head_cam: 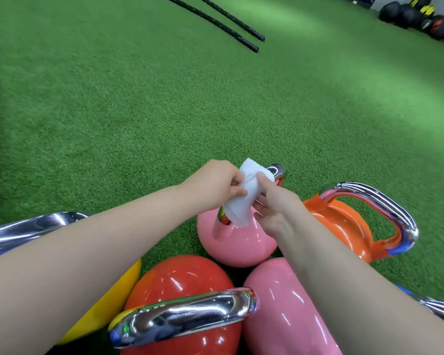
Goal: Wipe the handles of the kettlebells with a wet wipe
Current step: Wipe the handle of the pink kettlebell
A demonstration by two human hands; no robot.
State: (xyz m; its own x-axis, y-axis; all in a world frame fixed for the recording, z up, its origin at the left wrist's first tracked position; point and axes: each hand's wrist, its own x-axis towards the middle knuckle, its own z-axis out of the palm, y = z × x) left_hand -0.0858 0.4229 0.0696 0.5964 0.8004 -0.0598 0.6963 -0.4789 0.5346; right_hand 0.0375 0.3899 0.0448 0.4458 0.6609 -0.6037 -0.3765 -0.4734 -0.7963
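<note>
Fingers [237, 192] on wipe [241, 201] above green turf [139, 111]

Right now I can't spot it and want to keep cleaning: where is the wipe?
In the head view the wipe is just right of centre, pinched between both hands above the small pink kettlebell, draped over its chrome handle.

The floor [144, 103] is covered throughout with green artificial turf. Two black ropes [228, 24] are laid side by side at the far centre, their ends pointing toward the near right. A cluster of dark balls [418, 17], some marked yellow or orange, is gathered at the far right against a pale wall base. Paler bands of light are cast across the turf on the right.
</note>
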